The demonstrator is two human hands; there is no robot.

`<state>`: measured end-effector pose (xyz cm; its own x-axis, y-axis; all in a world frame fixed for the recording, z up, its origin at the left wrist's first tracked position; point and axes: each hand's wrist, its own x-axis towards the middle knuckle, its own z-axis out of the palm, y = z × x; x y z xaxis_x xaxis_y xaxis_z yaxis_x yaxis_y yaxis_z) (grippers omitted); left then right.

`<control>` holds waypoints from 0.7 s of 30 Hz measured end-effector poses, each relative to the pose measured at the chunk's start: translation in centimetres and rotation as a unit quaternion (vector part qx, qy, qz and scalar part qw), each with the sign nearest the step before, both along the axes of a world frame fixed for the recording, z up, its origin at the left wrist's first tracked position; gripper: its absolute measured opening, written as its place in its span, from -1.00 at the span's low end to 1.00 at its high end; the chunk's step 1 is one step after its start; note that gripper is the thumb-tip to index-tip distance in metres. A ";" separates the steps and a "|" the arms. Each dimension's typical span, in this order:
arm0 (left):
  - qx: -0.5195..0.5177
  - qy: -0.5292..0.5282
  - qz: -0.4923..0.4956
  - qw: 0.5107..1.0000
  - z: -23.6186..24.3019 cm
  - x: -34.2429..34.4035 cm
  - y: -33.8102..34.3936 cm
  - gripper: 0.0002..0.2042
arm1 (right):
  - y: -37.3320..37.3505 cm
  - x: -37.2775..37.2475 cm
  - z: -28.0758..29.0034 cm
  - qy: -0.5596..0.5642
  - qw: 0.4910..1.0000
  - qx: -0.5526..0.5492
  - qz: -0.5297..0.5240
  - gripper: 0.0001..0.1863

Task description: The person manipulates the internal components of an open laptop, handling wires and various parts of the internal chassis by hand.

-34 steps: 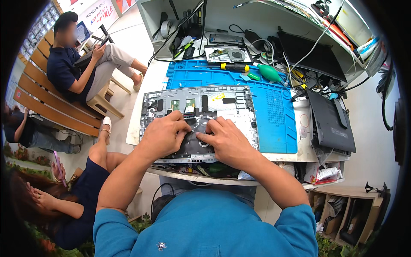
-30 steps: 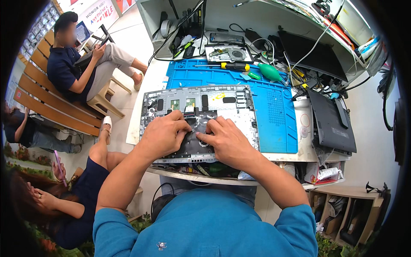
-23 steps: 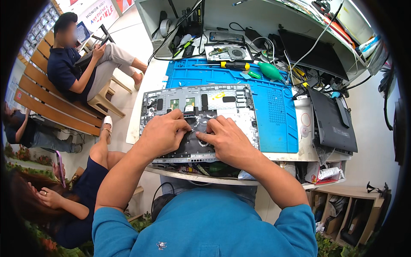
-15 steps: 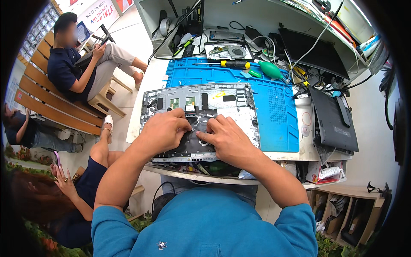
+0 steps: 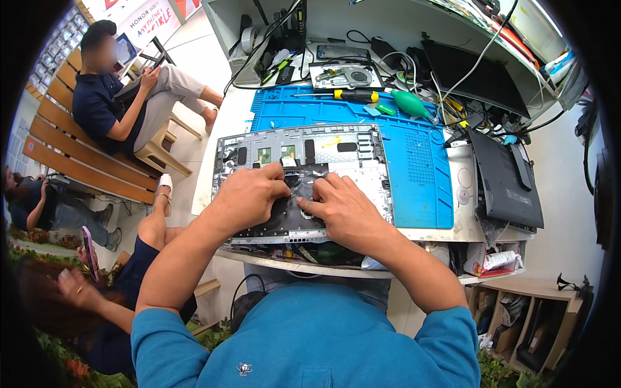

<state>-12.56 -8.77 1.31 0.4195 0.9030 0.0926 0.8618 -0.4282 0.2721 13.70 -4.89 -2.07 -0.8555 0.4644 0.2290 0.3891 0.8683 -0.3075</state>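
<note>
A silver-grey laptop top case (image 5: 362, 147) lies inner side up on the blue repair mat (image 5: 417, 194). Over its near middle spreads a thin black sheet (image 5: 284, 216), dotted with small holes and slightly raised between my hands. My left hand (image 5: 252, 197) pinches the sheet left of the middle, thumb against the curled fingers. Opposite it, my right hand (image 5: 346, 207) is curled with its thumb stretched onto the sheet, gripping at its right side. The exact fingertip contact is partly hidden by my knuckles.
Behind the case lie a yellow-black screwdriver (image 5: 356, 96), a green blower bulb (image 5: 409, 103) and a cooling fan part (image 5: 358, 77). A black laptop shell (image 5: 508, 184) leans at the right. One person sits on a bench (image 5: 65, 139); another sits near my left elbow.
My hands stay nearly in place on the black sheet, with only a tiny shift. At the left, the seated person's hand has moved away from the phone.
</note>
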 end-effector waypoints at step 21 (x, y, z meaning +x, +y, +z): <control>0.022 0.019 -0.154 0.988 -0.1 -2.2 2.4 -0.63 | -0.2 -0.1 0.1 -0.006 1.000 0.016 0.002 -0.52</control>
<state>-14.77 -6.40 1.21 0.6771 0.7279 0.1084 0.6984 -0.6820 0.2169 13.64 -5.11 -1.97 -0.8598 0.4539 0.2338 0.3891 0.8790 -0.2755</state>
